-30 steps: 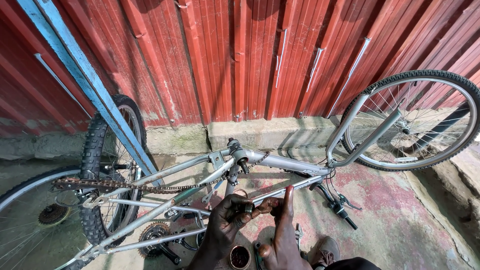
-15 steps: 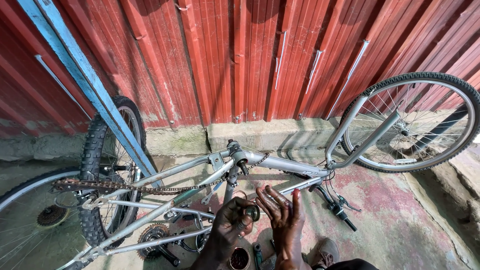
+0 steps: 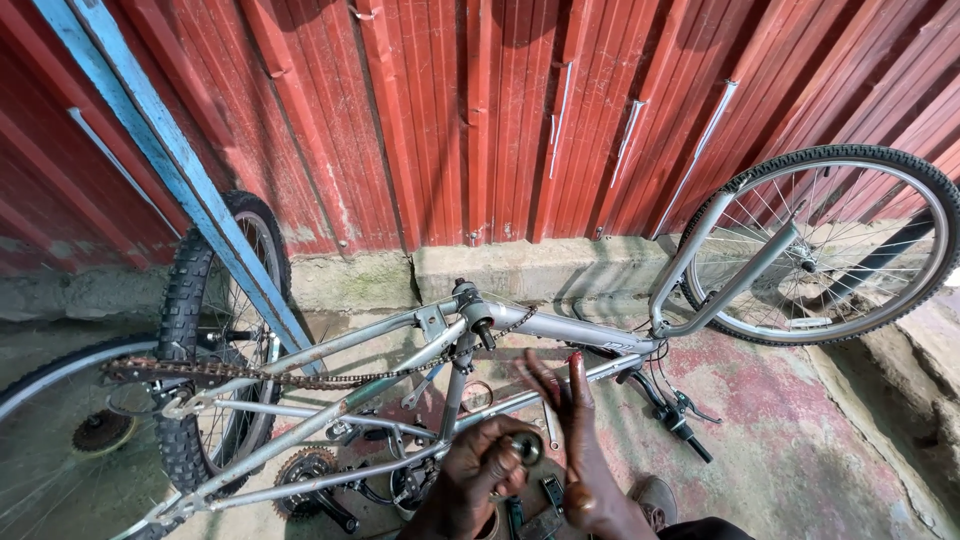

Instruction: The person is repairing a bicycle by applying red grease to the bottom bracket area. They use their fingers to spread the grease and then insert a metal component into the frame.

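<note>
A silver bicycle frame (image 3: 560, 328) lies upside down before me, its front wheel (image 3: 830, 245) at the right and a knobby rear wheel (image 3: 215, 330) at the left. A rusty chain (image 3: 290, 377) hangs loose along the frame. My left hand (image 3: 480, 478) is closed around a small round metal part (image 3: 527, 449) low in the middle. My right hand (image 3: 575, 440) is beside it with fingers stretched out flat, its palm against that part. The cranks and chainring (image 3: 310, 480) lie below the frame.
A red corrugated metal wall (image 3: 480, 120) stands behind, with a blue bar (image 3: 180, 170) leaning across it at the left. Another wheel with a sprocket (image 3: 95, 432) lies at the lower left. A concrete ledge (image 3: 520, 268) runs along the wall. My shoe (image 3: 658, 497) shows at the bottom.
Both hands have risen slightly toward the frame. The right hand's fingers spread out straight, and the left hand has turned the small metal part into view.
</note>
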